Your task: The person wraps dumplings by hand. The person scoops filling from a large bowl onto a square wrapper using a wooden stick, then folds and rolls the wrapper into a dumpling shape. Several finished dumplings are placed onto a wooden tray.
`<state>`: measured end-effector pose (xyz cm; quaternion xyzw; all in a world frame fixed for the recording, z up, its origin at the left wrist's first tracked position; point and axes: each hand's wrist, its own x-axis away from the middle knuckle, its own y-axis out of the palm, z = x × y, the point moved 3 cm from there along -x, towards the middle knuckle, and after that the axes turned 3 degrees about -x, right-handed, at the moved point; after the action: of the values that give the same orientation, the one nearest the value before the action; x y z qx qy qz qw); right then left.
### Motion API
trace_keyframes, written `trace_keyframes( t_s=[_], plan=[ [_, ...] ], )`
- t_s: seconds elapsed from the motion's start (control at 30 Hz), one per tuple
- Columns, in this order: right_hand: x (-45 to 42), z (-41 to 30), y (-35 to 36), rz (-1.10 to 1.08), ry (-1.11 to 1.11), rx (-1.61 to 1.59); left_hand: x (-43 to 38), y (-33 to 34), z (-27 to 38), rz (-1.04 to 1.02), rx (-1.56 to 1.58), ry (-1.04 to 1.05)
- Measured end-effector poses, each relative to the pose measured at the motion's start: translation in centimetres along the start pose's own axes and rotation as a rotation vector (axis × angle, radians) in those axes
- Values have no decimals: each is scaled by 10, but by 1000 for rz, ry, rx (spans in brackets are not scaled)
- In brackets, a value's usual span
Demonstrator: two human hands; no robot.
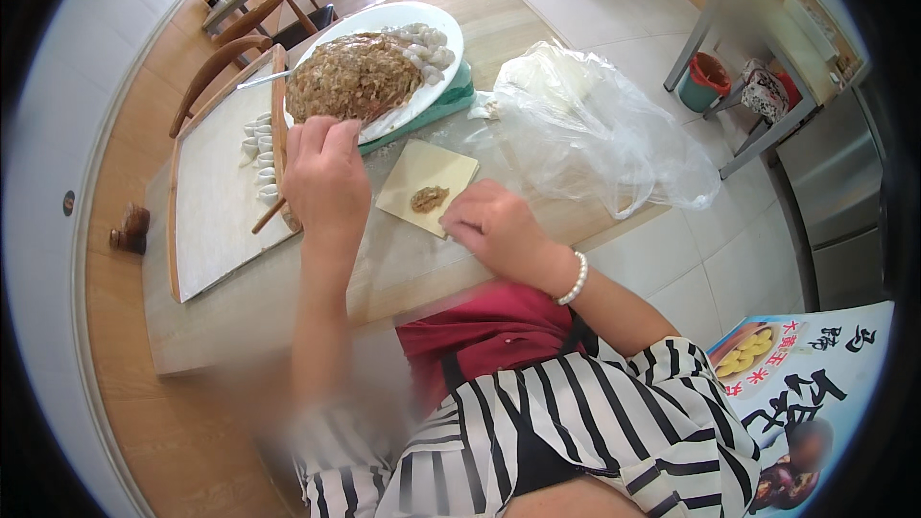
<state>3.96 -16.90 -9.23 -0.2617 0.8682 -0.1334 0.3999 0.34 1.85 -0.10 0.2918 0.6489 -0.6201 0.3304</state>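
My left hand (327, 169) is curled around a thin wooden stick (269, 217), whose end sticks out beside the wrist. Its fingertips are at the near edge of a white oval platter (442, 97), heaped with minced filling (352, 75) and peeled shrimp (430, 50). Square pale-yellow wrappers (403, 176) lie stacked on the table, with a dab of filling (429, 199) on the top one. At the stack's right corner, my right hand (500, 226) pinches the wrapper edge between thumb and finger. The fingertips are partly hidden.
To the left, a wood-framed tray (216, 194) bears a row of folded wontons (265, 158). A metal utensil handle (262, 79) bridges tray and platter. Green material (424, 119) lies under the platter. A clear plastic bag (597, 129) spreads over the table's right side. Wooden chairs (216, 75) stand beyond.
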Motion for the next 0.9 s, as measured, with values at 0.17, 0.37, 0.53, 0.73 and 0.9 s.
trace_keyframes(
  t_s=[0.17, 0.37, 0.53, 0.73, 0.9],
  plan=[
    [-40, 7, -23, 42, 297, -96, -32, 15, 15, 85, -53, 181],
    [-59, 40, -30, 214, 404, -325, -38, 13, 15, -8, -104, 303],
    [-57, 52, -20, 221, 448, -407, -36, -6, 12, -31, -106, 280],
    [-68, 51, -16, 247, 434, -551, -33, -6, 9, 19, -55, 204],
    [-87, 39, -21, 237, 254, -373, -17, -1, 1, -2, 40, 177]
  ],
)
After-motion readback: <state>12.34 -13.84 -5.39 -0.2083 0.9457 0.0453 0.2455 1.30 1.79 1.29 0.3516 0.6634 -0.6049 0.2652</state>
